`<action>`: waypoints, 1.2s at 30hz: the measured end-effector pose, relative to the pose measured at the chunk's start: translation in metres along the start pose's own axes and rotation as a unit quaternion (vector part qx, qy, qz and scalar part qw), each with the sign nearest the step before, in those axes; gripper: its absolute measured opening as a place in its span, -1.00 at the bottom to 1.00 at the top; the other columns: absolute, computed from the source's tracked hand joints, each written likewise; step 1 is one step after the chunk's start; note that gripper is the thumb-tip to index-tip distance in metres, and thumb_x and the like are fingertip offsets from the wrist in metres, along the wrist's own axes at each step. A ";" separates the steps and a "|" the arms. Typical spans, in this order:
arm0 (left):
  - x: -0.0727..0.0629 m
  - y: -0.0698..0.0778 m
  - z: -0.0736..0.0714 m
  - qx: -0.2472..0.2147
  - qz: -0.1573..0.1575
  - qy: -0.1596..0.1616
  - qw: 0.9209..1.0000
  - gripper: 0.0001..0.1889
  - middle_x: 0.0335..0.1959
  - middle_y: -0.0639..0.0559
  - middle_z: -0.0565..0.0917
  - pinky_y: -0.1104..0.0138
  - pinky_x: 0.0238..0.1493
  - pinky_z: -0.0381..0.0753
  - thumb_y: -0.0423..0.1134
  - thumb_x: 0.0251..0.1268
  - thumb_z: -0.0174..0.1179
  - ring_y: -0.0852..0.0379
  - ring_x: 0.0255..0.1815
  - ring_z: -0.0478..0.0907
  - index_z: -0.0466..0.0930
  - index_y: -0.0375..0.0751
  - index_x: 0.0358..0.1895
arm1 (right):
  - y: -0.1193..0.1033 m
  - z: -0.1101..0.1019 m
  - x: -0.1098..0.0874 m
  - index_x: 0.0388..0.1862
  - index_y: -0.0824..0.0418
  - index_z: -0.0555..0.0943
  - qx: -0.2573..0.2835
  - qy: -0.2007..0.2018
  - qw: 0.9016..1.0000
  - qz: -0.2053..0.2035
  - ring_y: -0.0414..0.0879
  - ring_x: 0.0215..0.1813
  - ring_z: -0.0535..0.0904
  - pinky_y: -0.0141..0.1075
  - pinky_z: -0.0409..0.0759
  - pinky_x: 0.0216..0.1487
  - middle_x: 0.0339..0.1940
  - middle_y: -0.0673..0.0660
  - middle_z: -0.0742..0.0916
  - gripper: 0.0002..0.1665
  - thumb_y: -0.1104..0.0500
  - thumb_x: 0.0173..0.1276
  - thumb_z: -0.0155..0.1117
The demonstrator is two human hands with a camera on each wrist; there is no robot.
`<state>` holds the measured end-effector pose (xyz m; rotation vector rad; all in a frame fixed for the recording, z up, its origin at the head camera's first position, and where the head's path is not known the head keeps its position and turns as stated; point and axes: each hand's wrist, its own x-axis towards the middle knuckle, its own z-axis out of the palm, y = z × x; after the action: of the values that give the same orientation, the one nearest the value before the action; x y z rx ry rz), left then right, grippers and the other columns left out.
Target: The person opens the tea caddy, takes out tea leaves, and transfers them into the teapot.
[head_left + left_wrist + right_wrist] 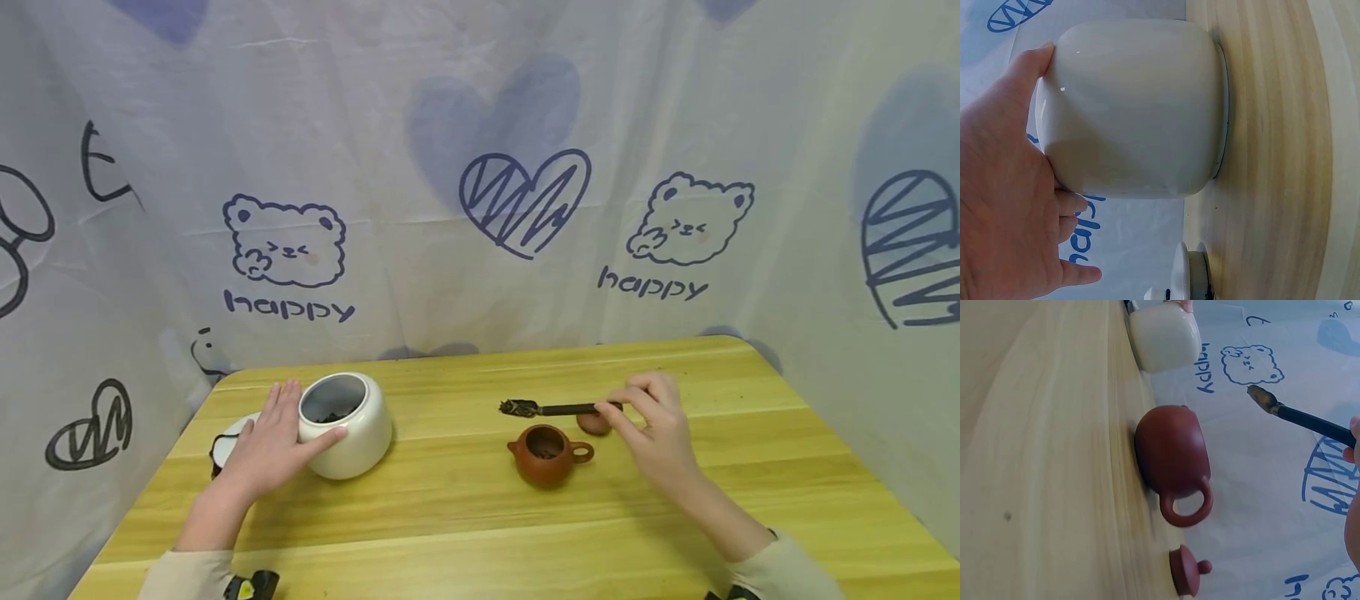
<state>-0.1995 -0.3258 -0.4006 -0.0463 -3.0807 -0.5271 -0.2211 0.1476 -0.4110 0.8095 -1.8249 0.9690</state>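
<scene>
My left hand rests against a white jar, thumb along the front of its rim and fingers stretched along its left side. Dark tea leaves show inside the jar. My right hand pinches the dark handle end of a tea scoop, held level in the air. Dark leaves lie on the scoop's tip. Beneath the scoop stands a small reddish-brown teapot, lidless, with some leaves visible inside. In the right wrist view the teapot sits upright, handle toward that camera.
The teapot's lid lies on the wooden table behind the teapot's handle. The jar's white lid is at the left, partly covered by my left hand. Printed cloth hangs behind and beside the table.
</scene>
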 end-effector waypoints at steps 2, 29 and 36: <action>0.000 0.000 0.000 0.000 0.001 0.000 1.000 0.23 0.58 -0.38 -0.22 -0.46 0.36 -0.21 0.54 0.18 -0.08 -0.37 0.59 -0.31 -0.33 -0.40 0.55 | 0.002 -0.006 -0.002 -0.45 0.28 0.69 -0.009 0.000 1.000 0.003 -0.04 -0.20 0.30 -0.47 0.18 -0.05 -0.42 0.14 0.51 -0.49 -0.16 0.34 0.20; -0.001 0.000 0.003 0.005 0.008 0.002 1.000 0.21 0.57 -0.41 -0.24 -0.47 0.35 -0.18 0.50 0.21 -0.07 -0.38 0.58 -0.30 -0.36 -0.43 0.54 | 0.017 -0.031 -0.027 -0.47 0.18 0.68 -0.058 -0.080 0.995 0.025 -0.12 -0.21 0.28 -0.33 0.21 -0.14 -0.39 0.03 0.53 -0.56 -0.14 0.36 0.21; 0.000 0.000 0.003 0.004 0.007 -0.001 1.000 0.21 0.57 -0.40 -0.24 -0.48 0.34 -0.19 0.51 0.21 -0.08 -0.37 0.59 -0.34 -0.36 -0.43 0.54 | 0.019 -0.029 -0.028 -0.46 0.15 0.66 -0.067 -0.099 0.993 0.009 -0.11 -0.21 0.28 -0.35 0.20 -0.14 -0.37 0.02 0.53 -0.83 0.28 -0.01 0.52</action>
<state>-0.1991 -0.3247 -0.4029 -0.0673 -3.0824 -0.5149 -0.2140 0.1859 -0.4330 0.8313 -2.0458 0.7896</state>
